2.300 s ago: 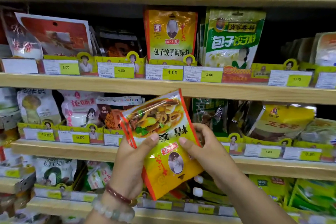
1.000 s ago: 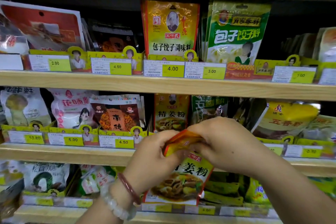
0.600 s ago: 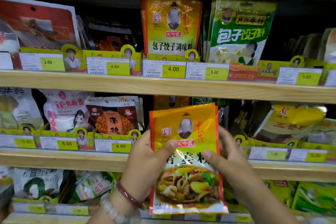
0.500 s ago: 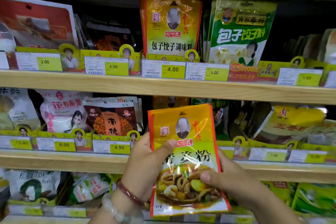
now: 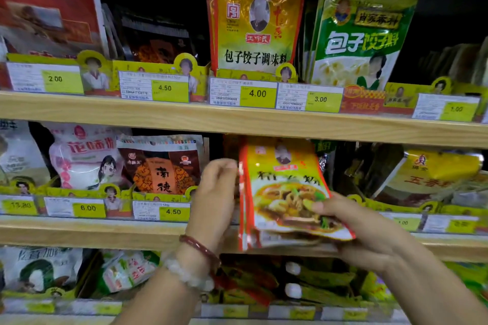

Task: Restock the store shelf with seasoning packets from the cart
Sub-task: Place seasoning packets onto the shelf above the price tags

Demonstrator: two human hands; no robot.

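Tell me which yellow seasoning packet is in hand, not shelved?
The yellow ginger-powder packet at the middle shelf, held by both hands; the yellow dumpling-seasoning packet stands shelved above.

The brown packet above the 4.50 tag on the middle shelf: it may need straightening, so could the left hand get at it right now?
Probably yes: the left hand sits right beside the brown packet, with nothing between them, though its fingers first must release the yellow packet.

glossy plastic seasoning packet [image 5: 285, 192]; pale wood-grain shelf [image 5: 184, 120].
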